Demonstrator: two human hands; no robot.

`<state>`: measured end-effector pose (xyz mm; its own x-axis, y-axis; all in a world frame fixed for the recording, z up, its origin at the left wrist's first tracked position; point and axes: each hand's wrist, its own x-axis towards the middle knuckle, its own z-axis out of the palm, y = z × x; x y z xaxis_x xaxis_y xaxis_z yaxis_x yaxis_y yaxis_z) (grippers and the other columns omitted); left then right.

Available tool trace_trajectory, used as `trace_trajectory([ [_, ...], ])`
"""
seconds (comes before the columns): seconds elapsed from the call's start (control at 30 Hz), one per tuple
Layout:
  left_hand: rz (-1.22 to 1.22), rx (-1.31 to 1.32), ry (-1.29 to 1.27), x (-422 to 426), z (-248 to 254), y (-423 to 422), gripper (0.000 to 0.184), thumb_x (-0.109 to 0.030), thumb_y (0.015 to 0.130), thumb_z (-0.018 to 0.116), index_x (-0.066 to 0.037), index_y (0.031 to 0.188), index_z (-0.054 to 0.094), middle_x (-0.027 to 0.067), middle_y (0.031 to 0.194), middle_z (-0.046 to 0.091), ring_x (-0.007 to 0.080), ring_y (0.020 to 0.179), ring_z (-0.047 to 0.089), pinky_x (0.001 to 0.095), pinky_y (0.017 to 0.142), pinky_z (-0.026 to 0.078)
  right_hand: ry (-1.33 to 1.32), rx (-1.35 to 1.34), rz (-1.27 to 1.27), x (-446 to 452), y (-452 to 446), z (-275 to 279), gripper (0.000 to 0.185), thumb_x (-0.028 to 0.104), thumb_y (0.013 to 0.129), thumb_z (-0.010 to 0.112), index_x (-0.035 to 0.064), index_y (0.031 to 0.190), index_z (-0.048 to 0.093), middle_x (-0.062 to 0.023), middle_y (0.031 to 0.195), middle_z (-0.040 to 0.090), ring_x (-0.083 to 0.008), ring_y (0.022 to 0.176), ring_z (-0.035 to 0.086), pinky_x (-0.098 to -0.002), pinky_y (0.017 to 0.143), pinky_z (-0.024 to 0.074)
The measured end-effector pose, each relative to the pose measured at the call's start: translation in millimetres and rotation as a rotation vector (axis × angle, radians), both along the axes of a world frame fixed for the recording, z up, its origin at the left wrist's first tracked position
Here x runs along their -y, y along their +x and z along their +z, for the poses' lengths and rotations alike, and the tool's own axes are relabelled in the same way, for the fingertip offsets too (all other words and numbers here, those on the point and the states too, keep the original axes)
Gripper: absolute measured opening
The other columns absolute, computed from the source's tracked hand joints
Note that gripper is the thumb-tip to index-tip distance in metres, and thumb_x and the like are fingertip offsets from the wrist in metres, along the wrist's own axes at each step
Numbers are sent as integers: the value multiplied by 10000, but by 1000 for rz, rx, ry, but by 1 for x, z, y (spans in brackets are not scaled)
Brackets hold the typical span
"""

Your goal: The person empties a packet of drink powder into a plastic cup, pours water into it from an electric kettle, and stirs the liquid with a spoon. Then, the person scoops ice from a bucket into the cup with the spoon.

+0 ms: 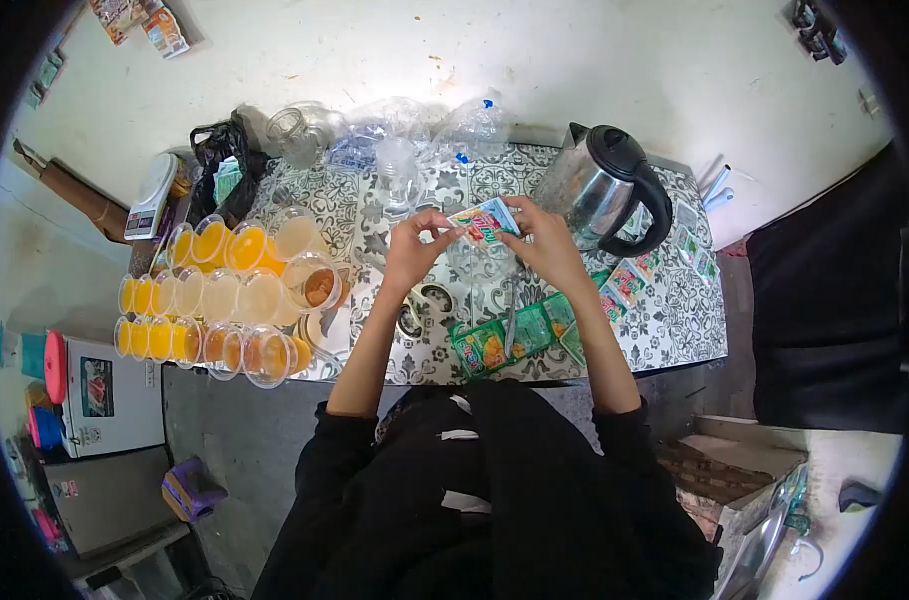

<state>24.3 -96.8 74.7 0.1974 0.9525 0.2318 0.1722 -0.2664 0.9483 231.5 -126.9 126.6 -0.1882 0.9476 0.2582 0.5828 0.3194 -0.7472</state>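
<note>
Both hands hold one small printed sachet (484, 221) above the middle of the patterned table (374, 215). My left hand (420, 248) pinches its left end, and my right hand (544, 243) grips its right end. Below them, scissors (414, 303) lie near a dark round mark. A strip of green sachets (494, 345) lies at the front edge, with a thin metal utensil (511, 318) across it. More sachets (626, 287) lie beside my right forearm. Rows of plastic cups (222, 295) with yellow, pale and brown contents stand at the left.
A steel kettle (599, 180) with a black handle stands at the back right. Along the wall are clear plastic bags (469, 130), a glass jug (292, 135) and a black bag (224, 160). A white scale (151, 200) is at the far left.
</note>
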Motion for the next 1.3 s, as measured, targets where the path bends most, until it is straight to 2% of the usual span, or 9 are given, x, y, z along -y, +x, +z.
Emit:
trace_trajectory([
  [0.1,49,-80,-4,-2,-3,-1,163,-136,749,755,-33,803,641,-14,743,594,71,660,472,230,643,416,-131,-48,-1,3,-3,6,326,125,785,654,27,1085,572,-188,857,661,-327,742,645,-387,661,485],
  [0.2,37,-107,55,-1,-3,-1,169,-132,739,762,-28,810,649,-11,741,599,74,655,464,230,629,414,33,41,11,1,-1,1,243,121,785,648,5,996,615,-187,830,654,-328,719,638,-374,648,482],
  [0.27,86,-103,70,0,1,-2,173,-177,725,769,-56,805,674,6,704,616,90,609,504,270,645,409,-90,-39,12,5,-5,8,217,116,796,660,-20,963,638,-181,810,667,-269,737,672,-326,674,505],
  [0.37,103,-261,223,2,-3,-1,203,-128,717,779,0,803,647,19,739,617,80,648,499,241,629,434,38,17,-37,1,-1,-3,227,130,778,649,14,973,647,-191,828,645,-345,717,621,-368,655,477],
  [0.47,145,-178,215,0,-7,0,213,-139,706,789,-6,802,654,26,743,623,82,643,520,253,638,445,-27,-17,-9,4,-3,1,238,130,777,652,10,982,646,-196,844,644,-356,740,621,-377,668,476],
  [0.57,140,-234,269,4,-6,0,231,-155,700,796,-13,821,660,27,746,622,81,658,517,251,630,438,115,70,-81,4,-3,-2,236,133,775,656,11,977,648,-196,844,644,-353,746,622,-375,666,475],
  [0.7,157,-342,213,4,-2,-2,258,-176,694,802,-14,841,665,19,753,622,86,673,510,252,650,418,-5,25,-13,6,-5,2,239,147,792,668,-20,961,643,-181,818,660,-300,732,651,-338,666,487],
  [1.0,222,-346,203,5,0,0,269,-207,696,798,-33,860,674,4,768,620,99,671,495,266,698,383,115,33,-86,0,-10,-6,223,144,801,641,17,984,649,-201,836,639,-361,738,617,-380,660,474],
  [1.3,230,-364,93,8,7,4,290,-308,697,789,-78,843,689,-12,790,637,106,695,518,318,833,265,21,26,-61,8,-9,1,225,130,794,661,1,977,647,-203,829,649,-322,734,642,-348,671,485],
])
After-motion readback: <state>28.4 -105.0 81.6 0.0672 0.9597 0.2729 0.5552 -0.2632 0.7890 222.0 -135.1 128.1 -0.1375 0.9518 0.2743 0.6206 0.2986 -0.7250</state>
